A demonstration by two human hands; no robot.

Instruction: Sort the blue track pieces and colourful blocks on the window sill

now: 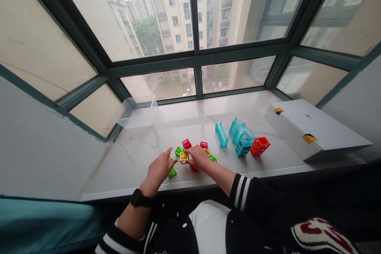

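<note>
A yellow cube block (184, 158) with a rounded hollow sits between the fingers and thumb of my right hand (199, 158). To its left is my left hand (157, 170), thumb and forefinger spread apart. Another yellow block (170, 159) shows in part behind that thumb; whether it is touched I cannot tell. Close around the hands lie green blocks (179, 151) and red blocks (186, 143), one green block (172, 172) just below my left thumb. My right hand partly covers a red block (193, 168) and stands next to a further green block (212, 158).
Right of the hands stand clear blue track pieces (222, 135), a blue open-sided tower (243, 147) and an orange one (260, 146). A clear plastic bin (137, 117) is at the back left. A white box (315, 127) occupies the right end of the marble sill (119, 178), below the windows.
</note>
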